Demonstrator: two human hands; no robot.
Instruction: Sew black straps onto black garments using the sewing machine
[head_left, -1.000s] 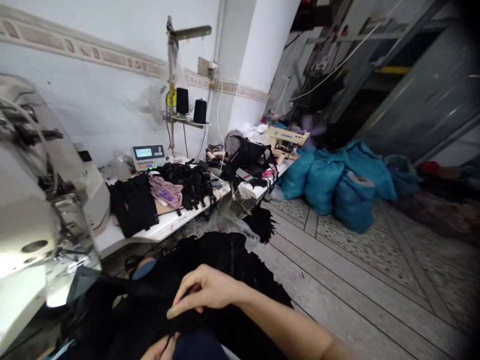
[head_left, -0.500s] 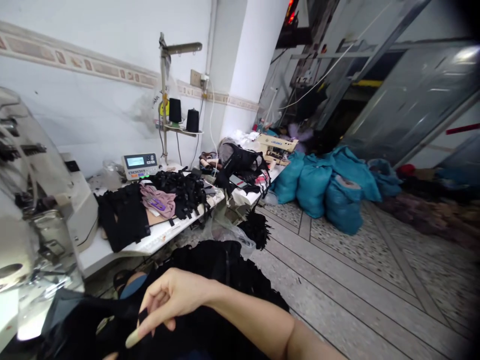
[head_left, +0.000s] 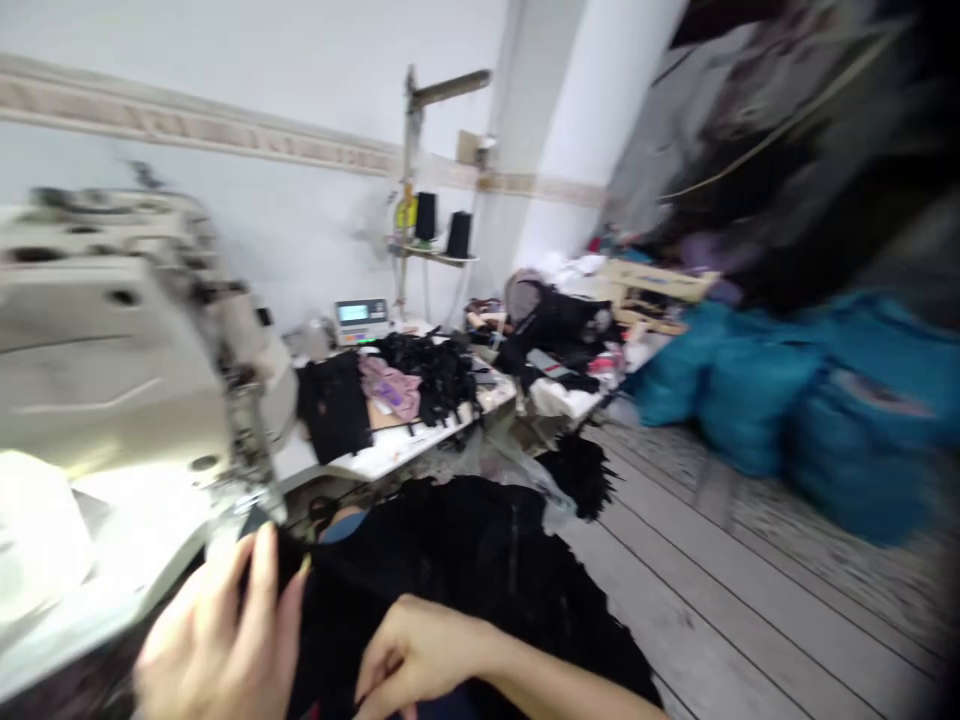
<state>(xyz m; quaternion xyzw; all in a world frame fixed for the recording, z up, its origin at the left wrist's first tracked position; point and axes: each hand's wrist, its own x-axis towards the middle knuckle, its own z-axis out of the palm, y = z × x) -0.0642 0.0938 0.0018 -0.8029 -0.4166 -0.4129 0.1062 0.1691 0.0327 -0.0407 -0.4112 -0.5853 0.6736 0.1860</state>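
Observation:
Black fabric lies heaped across my lap and runs up to the edge of the sewing machine on the left. My left hand is at the machine's front end, its fingers closed over an edge of this fabric; motion blurs it a little. To its right, my right hand is bent low over the heap, thumb and fingers pinched together on black fabric. The right fingertips are partly cut off by the bottom of the view, and the exact grip is hard to see.
Beyond the machine, a white table carries black pieces, a pink cloth and a control panel. Black thread cones stand on a rack. Blue sacks sit on the floor at right, with another sewing machine behind.
My view has swung left, bringing more of the sewing machine in. My left hand, barely visible before, has come up onto the fabric by the machine. My right hand stays pinched.

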